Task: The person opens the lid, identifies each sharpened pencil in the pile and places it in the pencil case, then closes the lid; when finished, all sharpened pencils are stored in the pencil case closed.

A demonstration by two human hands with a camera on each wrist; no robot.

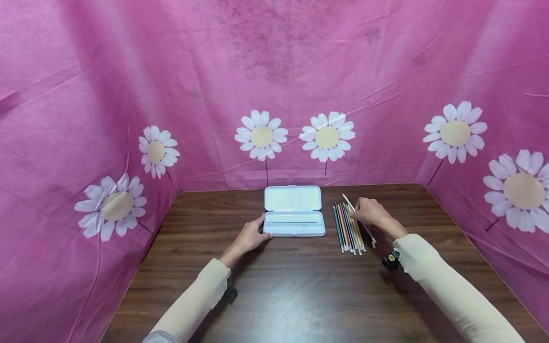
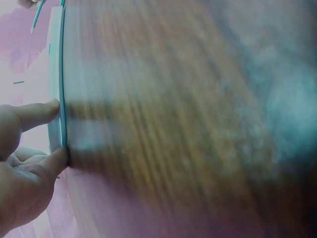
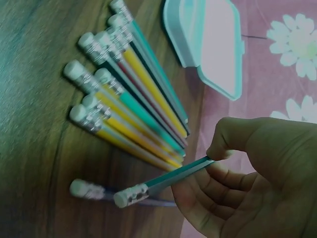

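While L hand [image 1: 250, 236] grips case [image 1: 293, 198], pencil [image 3: 171, 179] lies btwn R thumb [image 3: 232, 136] & fingers [image 3: 197, 201].

- Case [image 1: 293, 229] on the worktop [image 1: 279, 290], lid [image 1: 293, 198] at back.
- Pencils [image 1: 348, 229] on the worktop, right of the case.
- Cloth [image 1: 291, 85] behind the worktop and along both sides.
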